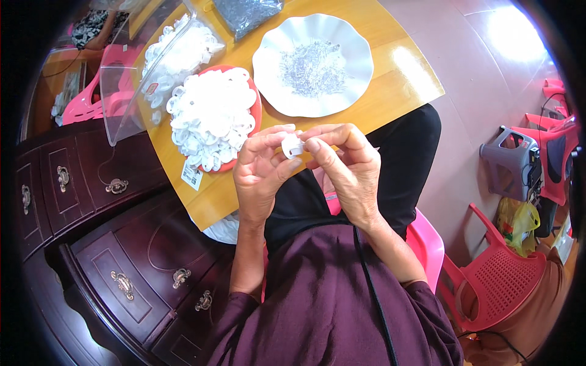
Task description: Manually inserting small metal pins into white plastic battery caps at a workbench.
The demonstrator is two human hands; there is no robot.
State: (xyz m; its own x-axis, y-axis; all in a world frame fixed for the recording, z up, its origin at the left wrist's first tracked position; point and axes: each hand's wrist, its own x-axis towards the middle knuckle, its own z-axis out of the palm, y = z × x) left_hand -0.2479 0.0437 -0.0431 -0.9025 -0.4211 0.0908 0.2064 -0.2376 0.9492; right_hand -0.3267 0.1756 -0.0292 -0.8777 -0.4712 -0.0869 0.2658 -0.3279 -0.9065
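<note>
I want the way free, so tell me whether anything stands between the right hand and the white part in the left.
Nothing visible does. The left hand holds the white part and the right hand has its fingertips at it. The bowl lies beyond both hands, the white pile to their left.

Below the bare fingers point(351, 137) spreads a plain, creased plum top point(317, 299), its sleeves point(427, 308) ending well short of them, a thin black cord point(371, 274) running down its front, and black trousers point(418, 149) showing just below and to the right of the fingers.
</note>
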